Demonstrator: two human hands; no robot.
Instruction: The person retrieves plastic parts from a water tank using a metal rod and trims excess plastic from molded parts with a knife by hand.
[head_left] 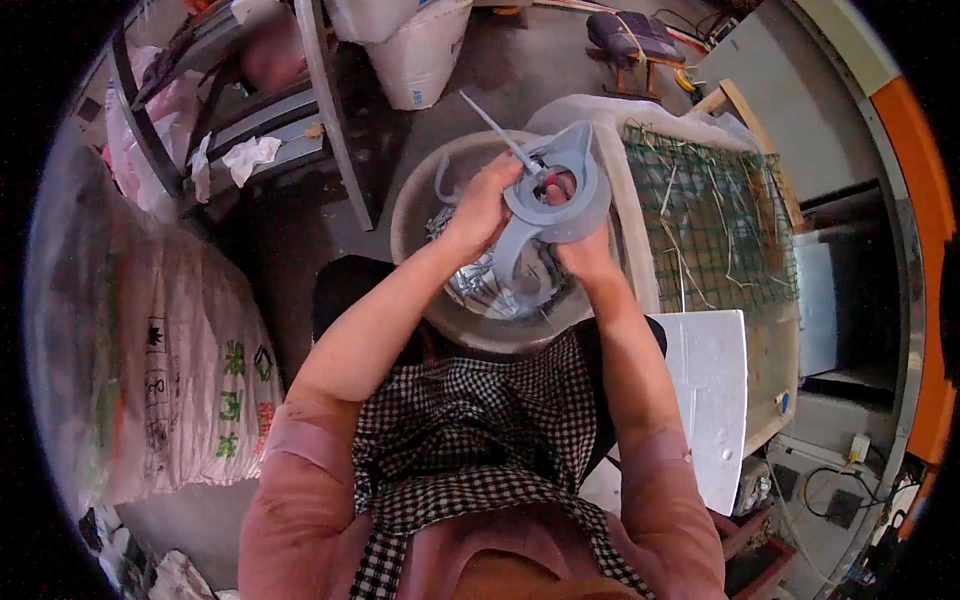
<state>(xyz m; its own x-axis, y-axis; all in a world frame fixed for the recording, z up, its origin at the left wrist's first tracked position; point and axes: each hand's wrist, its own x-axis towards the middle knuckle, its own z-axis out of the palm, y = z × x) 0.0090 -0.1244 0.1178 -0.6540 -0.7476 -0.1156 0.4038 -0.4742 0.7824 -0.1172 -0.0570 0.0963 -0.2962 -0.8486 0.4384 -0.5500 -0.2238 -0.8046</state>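
Note:
Both hands are above a round tub point(408, 215), around a grey plastic jug-shaped part point(590, 195) with a pointed spout and a curved handle. My left hand point(482, 212) is closed on the left side of its rim, beside a thin tapering grey rod point(492, 122) that slants up and left. My right hand point(585, 250) grips the part from below and behind, with fingertips and a small red spot showing through the round opening. What the red spot is, I cannot make out. Loose grey plastic pieces point(485, 285) lie in the tub under the hands.
A white-rimmed bin point(635, 220) topped with green netting point(715, 220) stands to the right, near a white foam board point(712, 400). Large woven sacks point(190, 370) fill the left. A metal frame point(340, 120), white sacks point(420, 60) and a cushioned stool point(640, 40) are farther off.

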